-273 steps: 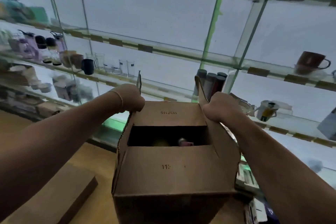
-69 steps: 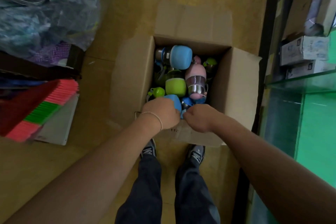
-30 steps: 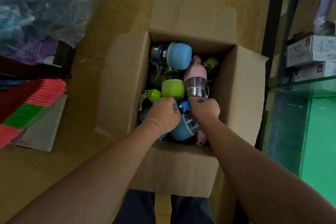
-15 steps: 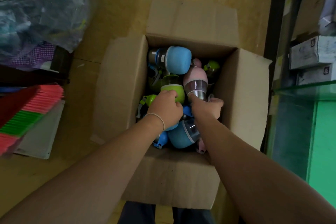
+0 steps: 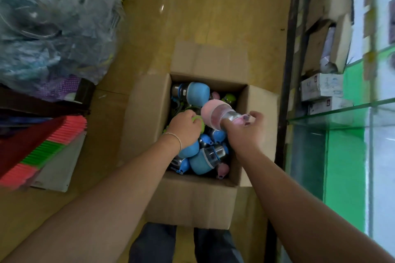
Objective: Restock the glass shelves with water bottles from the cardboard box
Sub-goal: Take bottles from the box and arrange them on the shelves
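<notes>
An open cardboard box [image 5: 147, 117] stands on the floor, full of several blue, green and pink water bottles. My right hand [image 5: 245, 132] grips a pink bottle [image 5: 214, 113] by its metal neck and holds it above the box's right side. My left hand [image 5: 186, 128] is down in the box, its fingers curled round a green bottle [image 5: 197, 119] that it mostly hides. A blue bottle [image 5: 195, 93] lies at the box's far end. Glass shelves [image 5: 333, 113] run along the right.
A big clear plastic bag [image 5: 55, 23] of goods lies on the floor at far left. A stack of red, pink and green items [image 5: 36, 145] sits to the left of the box. Small white boxes [image 5: 322, 89] stand on the low shelf at right.
My right hand has taken hold of the pink bottle and lifted it out of the pile. My left hand has closed on the green bottle.
</notes>
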Tool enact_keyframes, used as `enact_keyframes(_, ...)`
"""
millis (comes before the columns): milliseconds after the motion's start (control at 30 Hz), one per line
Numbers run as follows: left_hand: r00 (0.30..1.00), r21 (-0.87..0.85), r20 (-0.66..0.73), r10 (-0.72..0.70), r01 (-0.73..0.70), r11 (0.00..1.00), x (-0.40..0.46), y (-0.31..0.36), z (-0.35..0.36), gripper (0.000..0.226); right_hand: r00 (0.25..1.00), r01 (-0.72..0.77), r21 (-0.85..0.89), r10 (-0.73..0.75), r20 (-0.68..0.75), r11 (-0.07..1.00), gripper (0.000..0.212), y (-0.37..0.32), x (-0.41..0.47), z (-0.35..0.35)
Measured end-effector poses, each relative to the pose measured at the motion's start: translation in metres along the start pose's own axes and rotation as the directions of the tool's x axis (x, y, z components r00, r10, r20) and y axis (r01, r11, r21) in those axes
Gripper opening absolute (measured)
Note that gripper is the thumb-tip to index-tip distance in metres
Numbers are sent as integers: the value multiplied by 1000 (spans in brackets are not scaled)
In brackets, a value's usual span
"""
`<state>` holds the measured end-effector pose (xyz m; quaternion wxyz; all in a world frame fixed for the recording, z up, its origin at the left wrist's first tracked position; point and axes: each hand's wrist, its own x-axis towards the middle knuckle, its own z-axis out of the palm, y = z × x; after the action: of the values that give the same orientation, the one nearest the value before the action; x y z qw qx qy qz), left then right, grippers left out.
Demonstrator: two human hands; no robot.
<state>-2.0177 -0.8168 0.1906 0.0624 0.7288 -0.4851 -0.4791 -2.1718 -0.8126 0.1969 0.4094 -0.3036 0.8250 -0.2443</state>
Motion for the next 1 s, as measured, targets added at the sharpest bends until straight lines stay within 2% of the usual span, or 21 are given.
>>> enact_keyframes(133, 999, -167, -35, 6, -11, 986, -35, 29, -32, 36, 991, 131, -35, -131, 15, 991, 74, -56, -46, -47)
enact_keyframes(200, 998, -260, -64, 7, -24, 965, -53, 45, -51, 31, 979, 205, -50, -204, 13, 978, 78, -83, -69, -67)
enact_keyframes(367, 998, -464, -60, 21, -47, 885, -103, 92, -112, 27, 937, 348, -75, -350, -14, 934, 73, -147, -128, -115)
enact_keyframes(533, 991, -521, 12, 131, -106, 847, -157, 143, -168, 25, 869, 480, -120, -490, -72, 869, 57, -209, -185, -164)
enact_keyframes(667, 965, -569, 77, 250, -163, 806, -205, 192, -202, 36, 795, 570, -150, -589, -148, 808, 53, -252, -226, -209)
enact_keyframes(733, 945, -573, 98, 313, -204, 794, -226, 215, -213, 30, 755, 604, -179, -630, -185, 777, 52, -271, -244, -235)
enact_keyframes(1000, 847, -633, 133, 515, -327, 702, -321, 320, -230, 27, 637, 628, -311, -701, -320, 713, 49, -330, -310, -361)
